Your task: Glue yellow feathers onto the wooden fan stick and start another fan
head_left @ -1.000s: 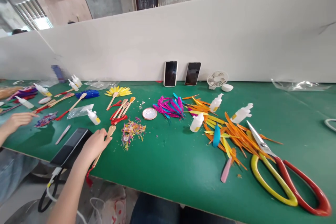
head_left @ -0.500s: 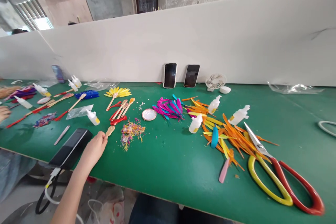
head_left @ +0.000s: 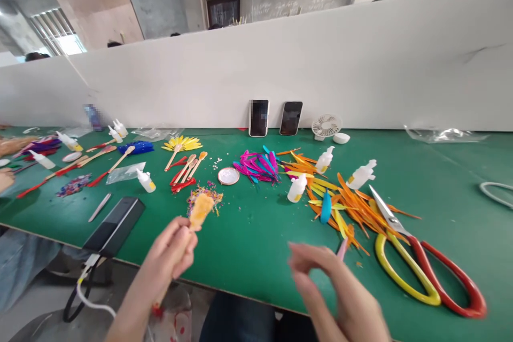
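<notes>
Hands [head_left: 170, 251] [head_left: 348, 291] moved inward over green table [head_left: 248, 246]; white partition [head_left: 184, 75] behind

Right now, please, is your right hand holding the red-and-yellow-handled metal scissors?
No, the scissors lie apart from the right hand.

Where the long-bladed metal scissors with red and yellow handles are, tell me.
In the head view, the scissors lie at right on the flat green tabletop, right of the person's right hand, partly overlapping slender orange feather-like strips.

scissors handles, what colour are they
Yellow handle loop on the left, red handle loop on the right; best seen in the head view.
</notes>
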A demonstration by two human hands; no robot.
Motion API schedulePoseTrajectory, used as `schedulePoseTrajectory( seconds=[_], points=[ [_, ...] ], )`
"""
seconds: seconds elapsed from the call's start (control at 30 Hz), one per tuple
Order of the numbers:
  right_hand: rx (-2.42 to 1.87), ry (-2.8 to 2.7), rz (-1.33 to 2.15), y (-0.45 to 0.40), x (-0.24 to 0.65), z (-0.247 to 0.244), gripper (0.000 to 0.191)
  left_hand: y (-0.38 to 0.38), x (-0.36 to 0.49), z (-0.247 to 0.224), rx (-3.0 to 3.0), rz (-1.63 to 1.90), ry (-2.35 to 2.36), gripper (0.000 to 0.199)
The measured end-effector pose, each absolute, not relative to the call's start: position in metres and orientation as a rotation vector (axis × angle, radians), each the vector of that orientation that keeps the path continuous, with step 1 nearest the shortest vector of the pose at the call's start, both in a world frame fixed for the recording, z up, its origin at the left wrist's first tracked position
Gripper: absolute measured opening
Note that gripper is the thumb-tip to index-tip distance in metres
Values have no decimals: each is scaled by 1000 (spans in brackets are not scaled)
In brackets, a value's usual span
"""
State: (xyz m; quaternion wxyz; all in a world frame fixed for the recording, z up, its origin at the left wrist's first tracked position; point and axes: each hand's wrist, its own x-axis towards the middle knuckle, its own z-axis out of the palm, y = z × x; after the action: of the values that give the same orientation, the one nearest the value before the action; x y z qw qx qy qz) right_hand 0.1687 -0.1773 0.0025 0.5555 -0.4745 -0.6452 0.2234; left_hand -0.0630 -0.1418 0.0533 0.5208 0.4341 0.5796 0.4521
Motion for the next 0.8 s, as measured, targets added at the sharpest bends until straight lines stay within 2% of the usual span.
schedulePoseTrajectory(
  seconds=[0.07, 0.17, 0.27, 0.43, 0.8],
  points=[
    [-1045, -1559, 680, -156, 147, 27, 32, -148, -35, 47, 1000, 1039, 1276, 36],
    [-1003, -1476, 906, -136, 130, 34, 46, -153, -5, 35, 1021, 954, 1114, 39],
    [-999, -1369, 1023, -125, 128, 21, 28, -153, 9, 25, 1026, 931, 1087, 41],
    [-954, -1231, 1164, -114, 130, 3, 21, -150, 15, 13, 1030, 947, 1163, 45],
    [-1001, -1223, 1331, -85, 135, -2, 35, -140, 25, -15, 978, 1022, 1238, 48]
  ],
)
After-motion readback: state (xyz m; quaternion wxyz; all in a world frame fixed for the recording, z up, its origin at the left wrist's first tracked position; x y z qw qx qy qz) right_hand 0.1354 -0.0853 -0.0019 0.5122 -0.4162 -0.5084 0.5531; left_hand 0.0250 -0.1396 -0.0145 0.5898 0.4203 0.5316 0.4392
